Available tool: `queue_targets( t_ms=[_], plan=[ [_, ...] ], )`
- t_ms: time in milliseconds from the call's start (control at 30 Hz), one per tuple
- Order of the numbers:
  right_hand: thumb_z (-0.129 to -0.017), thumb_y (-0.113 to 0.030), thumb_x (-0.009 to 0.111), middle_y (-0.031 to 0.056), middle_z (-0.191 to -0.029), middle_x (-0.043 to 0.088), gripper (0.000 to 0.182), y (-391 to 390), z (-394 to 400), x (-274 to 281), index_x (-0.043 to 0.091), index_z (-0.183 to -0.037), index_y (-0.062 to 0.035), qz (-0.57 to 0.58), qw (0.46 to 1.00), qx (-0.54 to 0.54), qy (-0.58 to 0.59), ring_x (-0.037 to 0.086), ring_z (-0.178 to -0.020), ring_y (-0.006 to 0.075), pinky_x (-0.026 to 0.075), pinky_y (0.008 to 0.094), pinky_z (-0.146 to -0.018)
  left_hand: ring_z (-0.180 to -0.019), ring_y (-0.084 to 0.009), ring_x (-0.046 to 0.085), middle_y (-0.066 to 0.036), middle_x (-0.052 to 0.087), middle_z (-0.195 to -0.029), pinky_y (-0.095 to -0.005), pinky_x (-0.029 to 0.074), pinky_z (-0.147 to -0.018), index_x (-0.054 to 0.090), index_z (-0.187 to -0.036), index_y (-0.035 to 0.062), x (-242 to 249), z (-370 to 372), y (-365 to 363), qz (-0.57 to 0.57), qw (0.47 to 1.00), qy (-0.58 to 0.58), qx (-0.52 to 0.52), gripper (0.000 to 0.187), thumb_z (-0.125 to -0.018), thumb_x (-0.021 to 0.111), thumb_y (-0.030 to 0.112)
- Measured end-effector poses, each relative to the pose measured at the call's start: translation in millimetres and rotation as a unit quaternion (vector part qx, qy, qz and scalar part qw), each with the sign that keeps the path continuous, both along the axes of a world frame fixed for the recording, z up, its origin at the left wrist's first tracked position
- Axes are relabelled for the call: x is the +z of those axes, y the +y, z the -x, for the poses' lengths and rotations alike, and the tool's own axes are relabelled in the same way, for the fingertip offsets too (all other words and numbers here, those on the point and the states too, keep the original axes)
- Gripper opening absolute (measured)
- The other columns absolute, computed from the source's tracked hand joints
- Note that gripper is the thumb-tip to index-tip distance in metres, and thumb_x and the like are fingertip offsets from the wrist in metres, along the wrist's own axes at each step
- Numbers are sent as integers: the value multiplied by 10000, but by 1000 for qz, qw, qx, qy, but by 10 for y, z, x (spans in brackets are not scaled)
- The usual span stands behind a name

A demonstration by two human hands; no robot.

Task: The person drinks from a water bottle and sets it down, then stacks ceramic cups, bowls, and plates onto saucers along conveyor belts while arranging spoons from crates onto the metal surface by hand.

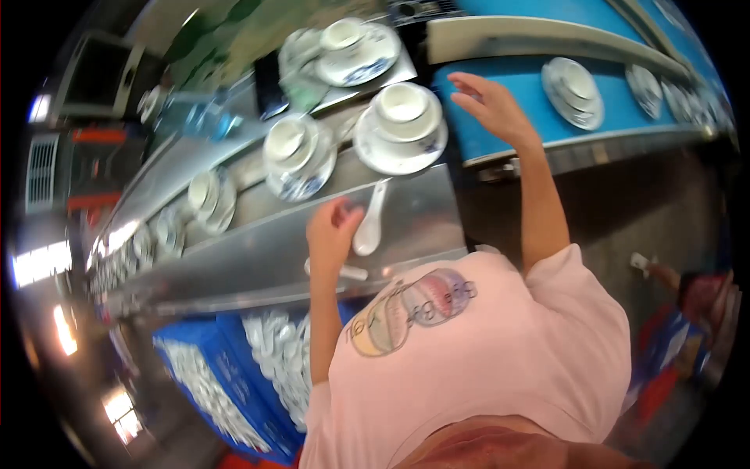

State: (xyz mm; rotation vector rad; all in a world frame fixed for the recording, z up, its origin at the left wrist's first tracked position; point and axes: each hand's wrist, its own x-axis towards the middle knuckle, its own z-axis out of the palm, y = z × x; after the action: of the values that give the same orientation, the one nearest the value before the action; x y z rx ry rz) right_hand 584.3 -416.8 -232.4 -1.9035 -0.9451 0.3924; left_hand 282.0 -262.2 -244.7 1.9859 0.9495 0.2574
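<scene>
My left hand (332, 227) hovers over the steel ledge with its fingers loosely curled and apart, and I see nothing in it. Just right of it lies a white spoon (370, 227), its handle pointing away from me. A second white spoon (353, 272) lies crosswise, partly hidden by my left wrist. My right hand (492, 109) is above the blue conveyor belt (484, 144), fingers spread, holding nothing. Between the hands stands a stack of white bowl, cup and plate (400, 129). Left of it is another dish stack (297, 156) with a blue pattern.
A further dish set (340, 51) sits at the back beside plastic wrap. More stacks (209, 199) line the left side. Wrapped sets (574, 94) sit on the belt. Below the ledge are blue crates (226, 375) of white pieces. Another person's hand (642, 264) shows at right.
</scene>
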Motion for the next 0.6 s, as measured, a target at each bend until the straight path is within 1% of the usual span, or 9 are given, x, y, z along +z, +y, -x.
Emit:
queue_targets(
  t_ms=[67,100,200,233,333,433,533,567,600],
  plan=[
    [-799,-152,598,148,-983,603,317,-244,-235,181,559,-1087,-27,-30,985,-90,-142,574,-911,261,456,339,-787,-641,-195,531,-73,552,-744,-308,428,-606,620,-919,59,-19,-57,-197,-33,995,26,-90,236,-709,691,141],
    [-789,-114,586,153,-1011,592,308,-388,-390,197,563,-1086,-35,-17,966,-142,-214,563,-934,283,452,353,-805,-691,-229,548,-89,562,-774,-333,427,-640,614,-882,54,-82,-47,-231,-114,985,25,-126,195,-717,677,136],
    [-768,-7,526,167,-1069,559,329,-870,-976,18,569,-1089,-67,109,865,-270,-410,530,-975,352,430,402,-865,-641,-192,563,-91,581,-741,-288,450,-610,607,-846,11,-147,-45,-249,-98,990,-13,-97,133,-735,648,72],
    [-737,-25,545,182,-1072,554,367,-1030,-1134,-42,569,-1099,-85,154,853,-285,-409,515,-979,388,418,424,-886,-655,-191,576,-100,598,-745,-288,455,-625,601,-842,1,-141,-24,-231,-98,991,-8,-89,128,-749,639,79],
    [-695,-76,580,172,-1116,551,422,-1277,-1472,-171,563,-1117,-94,298,898,-277,-168,512,-1026,363,422,411,-888,-630,-167,565,-103,597,-719,-286,453,-616,587,-840,-18,-108,-4,-179,-88,994,-14,-62,130,-779,616,93],
    [-658,-139,607,154,-1154,545,480,-1349,-1483,-121,554,-1133,-103,243,936,-208,-146,502,-1075,324,435,397,-874,-633,-114,531,-61,577,-706,-256,436,-601,575,-845,-24,-89,55,-124,-50,998,-14,-22,122,-802,594,88],
    [-650,-154,603,142,-1180,535,531,-1190,-1388,143,530,-1175,-109,386,910,-131,-76,490,-1102,297,424,386,-893,-611,-121,547,-68,590,-694,-273,439,-581,572,-853,-23,-112,63,-64,8,998,-55,19,116,-808,584,83],
    [-644,-142,602,191,-1081,579,524,-1187,-1341,62,552,-1160,-67,323,930,-130,-116,547,-1009,327,443,362,-850,-641,-106,544,-54,589,-720,-255,439,-596,571,-869,-30,-73,58,-68,20,998,-57,27,121,-817,575,79],
    [-639,-134,596,191,-1084,578,534,-1188,-1345,-41,546,-1167,-64,276,949,-117,-93,550,-1008,316,442,355,-849,-650,-107,544,-55,590,-732,-252,439,-602,570,-874,-31,-76,57,-71,35,996,-67,42,123,-818,575,77]
  ],
)
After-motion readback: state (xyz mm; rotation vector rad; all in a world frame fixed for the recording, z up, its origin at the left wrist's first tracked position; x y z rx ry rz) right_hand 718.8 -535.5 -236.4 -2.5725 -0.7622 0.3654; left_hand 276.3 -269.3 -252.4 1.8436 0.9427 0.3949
